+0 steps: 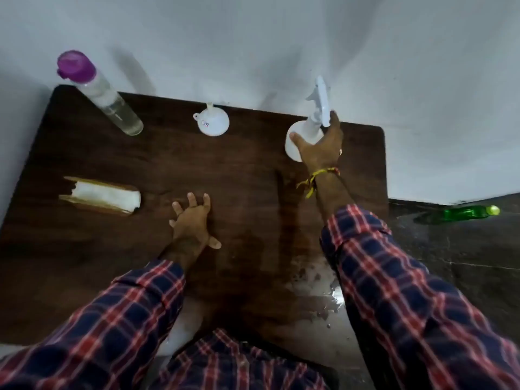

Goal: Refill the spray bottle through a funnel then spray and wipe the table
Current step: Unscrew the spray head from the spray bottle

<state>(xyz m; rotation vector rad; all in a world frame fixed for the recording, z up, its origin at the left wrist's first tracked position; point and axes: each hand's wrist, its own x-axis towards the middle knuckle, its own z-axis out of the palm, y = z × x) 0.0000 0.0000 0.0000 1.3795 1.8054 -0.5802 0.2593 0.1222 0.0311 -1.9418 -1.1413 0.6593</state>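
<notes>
A dark brown wooden desk [253, 192] filled the middle of the frame, with a wet glare patch at its lower right. The clear plastic refill bottle with a purple cap [98, 91] stood at the upper left; it was judged rigid, smooth and fairly heavy, best taken round the mid-body. The white plastic spray bottle [305, 130] stood at the upper right, held round its neck by the right hand [320, 147], fingers curled. It was judged light, stiff and slippery if wet. A rolled white cloth [107, 197] lay at the left, soft and easily pinched. The left hand [192, 218] rested spread on the desk, holding nothing. The small white plastic funnel [212, 122] lay at top centre, featherlight. The spray bottle's fill level could not be told, and its lower body was partly hidden by the hand.
</notes>
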